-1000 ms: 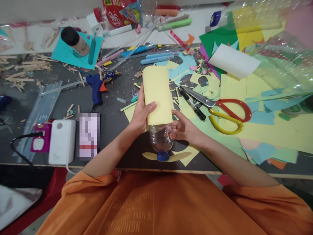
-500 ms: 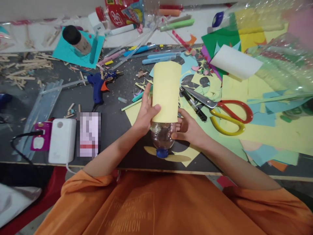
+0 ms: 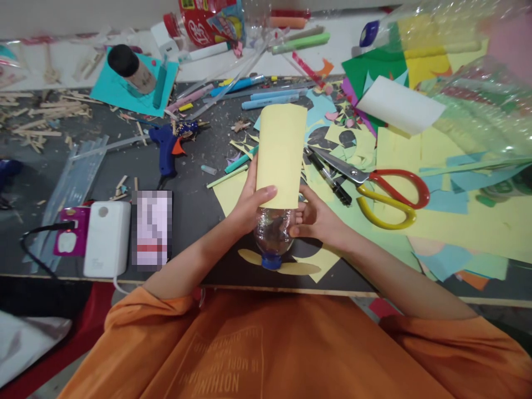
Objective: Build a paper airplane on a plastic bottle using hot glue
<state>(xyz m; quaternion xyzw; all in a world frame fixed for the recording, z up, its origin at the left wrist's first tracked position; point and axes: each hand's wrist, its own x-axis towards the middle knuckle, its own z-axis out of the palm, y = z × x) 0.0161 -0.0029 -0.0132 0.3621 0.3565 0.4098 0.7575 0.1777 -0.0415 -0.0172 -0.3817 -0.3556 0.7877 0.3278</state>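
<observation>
Between my hands is a clear plastic bottle [image 3: 273, 230], its blue cap [image 3: 271, 261] pointing toward me. Pale yellow paper [image 3: 282, 155] is wrapped around the bottle's body and hides it. My left hand [image 3: 254, 202] is closed on the wrapped side, thumb lying on top of the paper near its lower edge. At the right, my right hand [image 3: 311, 219] curls its fingers against the bottle just below the paper's edge. Two flat yellow paper ovals [image 3: 299, 269] stick out on either side of the cap; how they are attached I cannot tell.
Scissors [image 3: 369, 188] and a black pen [image 3: 330, 177] lie to the right among paper scraps. On the left are a blue glue gun [image 3: 168, 144], a phone [image 3: 152, 228] and a white power bank [image 3: 107, 238]. Markers [image 3: 274, 98] and a soda bottle [image 3: 211, 22] lie behind.
The wrapped bottle has shifted slightly left and tilted a little. My left hand's index finger has slid behind the paper, and its thumb sits a bit lower.
</observation>
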